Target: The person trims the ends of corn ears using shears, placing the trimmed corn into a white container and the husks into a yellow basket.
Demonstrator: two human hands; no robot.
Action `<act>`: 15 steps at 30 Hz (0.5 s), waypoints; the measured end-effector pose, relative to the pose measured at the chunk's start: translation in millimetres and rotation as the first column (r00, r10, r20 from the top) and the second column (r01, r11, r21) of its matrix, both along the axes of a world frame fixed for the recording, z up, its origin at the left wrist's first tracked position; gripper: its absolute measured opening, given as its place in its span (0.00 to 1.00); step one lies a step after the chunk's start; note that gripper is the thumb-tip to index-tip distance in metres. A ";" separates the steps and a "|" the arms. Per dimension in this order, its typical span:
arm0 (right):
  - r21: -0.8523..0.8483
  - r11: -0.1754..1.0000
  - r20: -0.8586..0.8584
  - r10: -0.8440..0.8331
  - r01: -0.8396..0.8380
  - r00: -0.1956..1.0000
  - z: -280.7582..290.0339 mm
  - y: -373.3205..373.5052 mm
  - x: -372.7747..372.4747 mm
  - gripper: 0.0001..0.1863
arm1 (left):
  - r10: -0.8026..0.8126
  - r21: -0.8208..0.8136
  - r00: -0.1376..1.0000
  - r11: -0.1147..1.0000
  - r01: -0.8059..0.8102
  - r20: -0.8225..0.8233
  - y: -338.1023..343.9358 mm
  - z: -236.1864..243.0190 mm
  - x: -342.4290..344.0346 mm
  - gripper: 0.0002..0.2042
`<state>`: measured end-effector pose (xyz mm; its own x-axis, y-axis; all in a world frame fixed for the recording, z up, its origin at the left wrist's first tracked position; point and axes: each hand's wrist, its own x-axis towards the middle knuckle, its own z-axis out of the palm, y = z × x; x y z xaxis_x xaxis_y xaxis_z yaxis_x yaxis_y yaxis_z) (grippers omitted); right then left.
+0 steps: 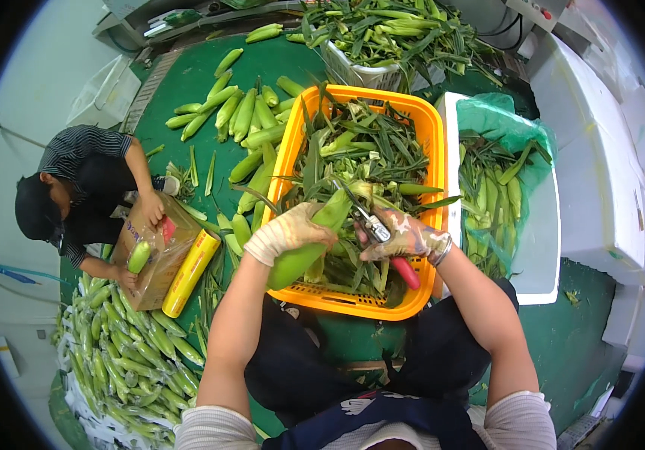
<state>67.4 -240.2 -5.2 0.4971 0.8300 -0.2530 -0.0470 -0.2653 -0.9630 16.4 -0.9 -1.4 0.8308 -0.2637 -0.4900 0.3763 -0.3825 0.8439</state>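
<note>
My left hand (290, 234), in a pale glove, is closed round a green ear of corn (292, 262) held tilted over the near left side of an orange basket (436, 142). In my right hand (406, 232), wearing a patterned glove, is a pair of pruning shears (406, 271) with red handles. The shears' metal jaws lie close by the upper end of the ear; whether they touch it I cannot tell. Cut husks and leaves (367, 146) fill the basket between my knees.
Husked-down corn ears (247, 116) lie on the green floor, far left. A co-worker (75, 172) crouches at left with a cardboard box (138, 247) and yellow film roll (191, 274), near a wrapped corn pile (123, 352). A white foam box (536, 274) stands right; a heaped white crate (360, 71) behind.
</note>
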 end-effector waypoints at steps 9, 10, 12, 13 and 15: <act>-0.139 0.899 0.131 -0.399 0.416 0.907 -27.7 0.5 -4.8 0.25 | 0.427 -0.835 0.842 0.283 -0.472 -0.331 2.1 -0.1 4.3 0.33; -0.278 0.879 0.283 -0.310 0.387 0.908 -8.6 8.3 -10.9 0.29 | 0.422 -0.837 0.801 0.152 -0.525 -0.426 -0.1 0.9 3.0 0.31; -0.101 0.888 0.085 -0.441 0.448 0.894 -12.8 18.3 -32.1 0.27 | 0.405 -0.834 0.762 0.000 -0.552 -0.505 -7.7 4.5 2.4 0.27; 0.000 0.890 -0.075 -0.454 0.455 0.888 -6.6 27.1 -38.8 0.26 | 0.422 -0.824 0.737 -0.041 -0.565 -0.527 -9.3 3.9 2.3 0.26; -0.126 0.930 -0.294 -0.368 0.346 0.882 7.2 34.0 -48.3 0.21 | 0.510 -0.843 0.757 0.107 -0.527 -0.408 -12.9 -1.5 0.9 0.26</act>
<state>19.2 -206.2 2.0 0.6447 0.5863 -0.4906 -0.4409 -0.2391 -0.8651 17.2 -13.9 -2.9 0.9573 -0.0226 -0.2881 0.1602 0.8713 0.4639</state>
